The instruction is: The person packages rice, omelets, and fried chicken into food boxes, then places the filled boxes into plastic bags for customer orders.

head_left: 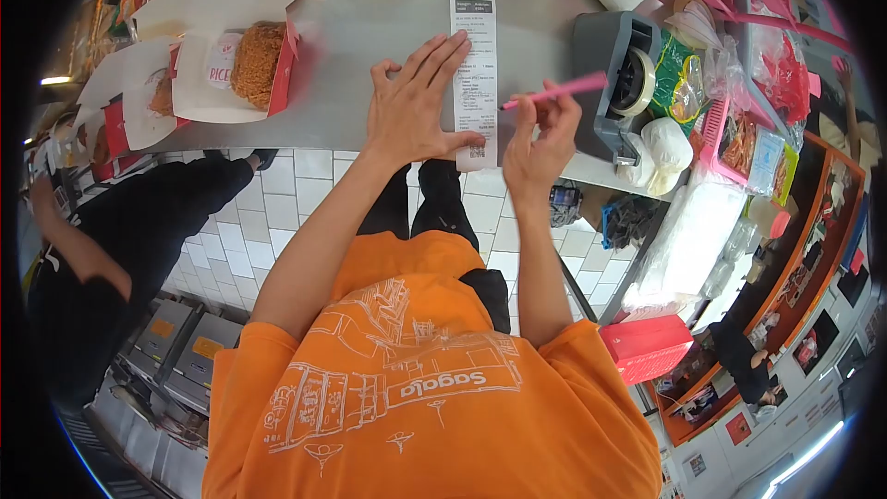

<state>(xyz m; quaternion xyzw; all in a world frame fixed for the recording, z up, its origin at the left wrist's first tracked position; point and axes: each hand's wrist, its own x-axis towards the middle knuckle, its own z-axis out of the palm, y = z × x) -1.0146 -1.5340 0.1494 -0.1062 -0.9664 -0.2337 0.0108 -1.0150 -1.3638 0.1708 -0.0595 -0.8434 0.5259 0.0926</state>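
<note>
A long printed receipt (475, 74) lies on the steel counter (356, 0), its lower end with a square code reaching past the front edge. My left hand (416, 102) rests flat with fingers spread, the index fingertip and thumb on the receipt's left side. In my right hand (540, 143) is a pink pen (573, 89), pinched between thumb and fingers, its dark tip pointing left at the receipt's right edge. To the left stands an open paper box (208, 83) with a brown, crumb-coated piece of fried food (260, 65) in it.
A grey tape dispenser (605, 65) stands on the right, beside tied white bags (663, 152) and a pink basket (711, 134). More open boxes (139, 92) line the left side. A person in black (120, 231) is at far left. A red box (647, 349) sits lower right.
</note>
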